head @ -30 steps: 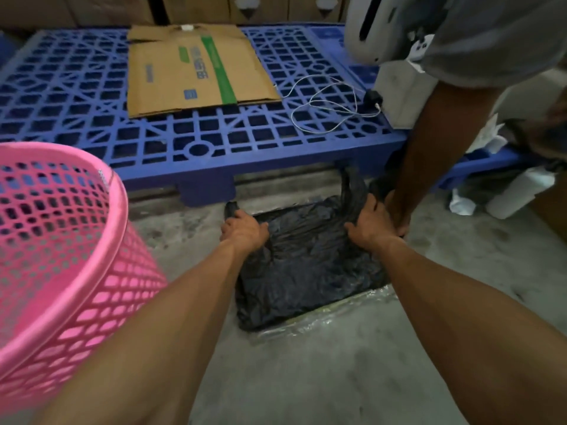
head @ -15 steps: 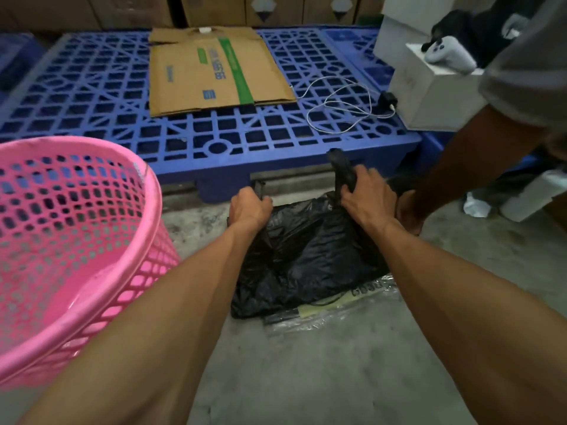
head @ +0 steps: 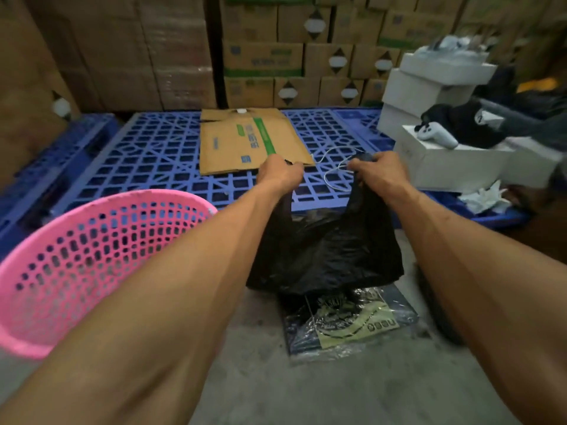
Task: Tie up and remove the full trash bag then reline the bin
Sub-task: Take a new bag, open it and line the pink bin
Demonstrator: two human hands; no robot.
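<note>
A black plastic bag [head: 325, 253] hangs in the air between my two hands, each gripping one of its handles. My left hand [head: 279, 173] is shut on the left handle and my right hand [head: 376, 170] is shut on the right handle. The bag looks flat and limp. Under it on the concrete floor lies a clear plastic packet of folded dark bags [head: 349, 323] with a yellow label. A pink perforated bin [head: 79, 262] stands tilted at my left, with no liner in it.
A blue plastic pallet [head: 159, 161] lies ahead, carrying a flattened cardboard box [head: 245, 139] and a white cable [head: 334, 167]. White boxes [head: 451, 161] with a white controller [head: 435, 136] stand at the right. Stacked cartons [head: 291, 56] fill the back.
Both hands have lifted the black bag off the floor by its handles, uncovering the packet beneath. The other person's arm at the right has left the view.
</note>
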